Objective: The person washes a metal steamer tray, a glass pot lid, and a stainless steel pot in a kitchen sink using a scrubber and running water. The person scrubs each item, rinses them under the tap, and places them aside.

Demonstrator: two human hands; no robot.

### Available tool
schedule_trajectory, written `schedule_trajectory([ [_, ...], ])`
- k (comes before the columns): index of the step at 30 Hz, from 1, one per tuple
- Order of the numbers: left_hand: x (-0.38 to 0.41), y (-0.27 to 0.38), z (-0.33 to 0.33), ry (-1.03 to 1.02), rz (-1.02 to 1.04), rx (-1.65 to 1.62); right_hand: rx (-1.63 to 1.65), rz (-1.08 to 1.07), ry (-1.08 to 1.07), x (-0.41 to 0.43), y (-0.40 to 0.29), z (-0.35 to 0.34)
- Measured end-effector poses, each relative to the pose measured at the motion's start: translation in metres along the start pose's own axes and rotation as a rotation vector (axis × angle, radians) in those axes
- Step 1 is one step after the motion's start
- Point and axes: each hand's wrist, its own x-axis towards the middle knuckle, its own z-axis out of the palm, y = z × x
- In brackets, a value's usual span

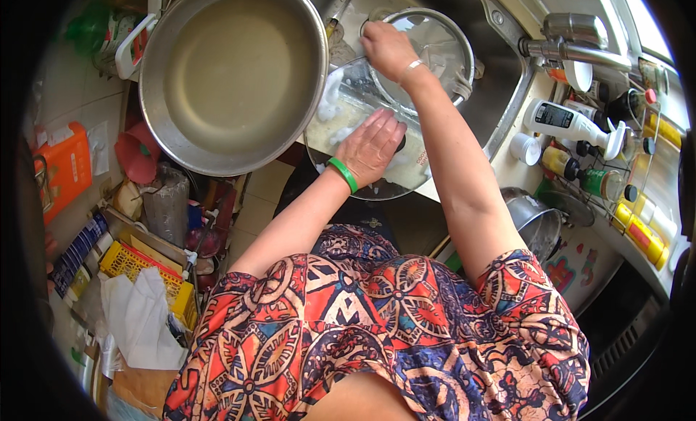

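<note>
My left hand [370,146], with a green band at the wrist, lies over the dark knob [401,144] of a clear glass lid [348,119]. White suds streak the lid, which rests across the front edge of the sink [489,68]. My right hand [389,51] is curled at the left rim of a round steel pot [466,46] in the sink. What its fingers touch underneath is hidden. A wet greyish cloth [340,49] lies left of that hand, and a wrung cloth-like piece [462,87] hangs on the pot's right rim.
A large steel basin [244,78] of cloudy liquid stands at the left. The faucet [576,49] juts in from the right. Bottles and a white spray bottle [565,122] crowd the right counter. A yellow basket [125,263] sits at lower left.
</note>
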Motion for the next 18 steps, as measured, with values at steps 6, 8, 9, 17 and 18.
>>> schedule_trajectory([
  [6,-0.005,0.003,-0.004,-0.011,-0.022,-0.016,0.050,0.302,0.105,-0.103,0.074,-0.024],
  [8,-0.004,0.002,-0.004,-0.033,-0.031,-0.018,0.083,0.329,0.259,-0.130,0.063,-0.024],
  [9,-0.003,0.002,-0.005,-0.030,-0.030,-0.023,0.098,0.413,0.242,-0.127,0.055,-0.024],
  [17,0.001,-0.006,0.000,-0.017,0.026,-0.018,0.138,0.293,-0.018,-0.022,0.017,-0.013],
  [18,0.001,-0.004,-0.002,-0.033,0.021,-0.030,0.173,0.340,0.031,-0.038,0.024,-0.025],
])
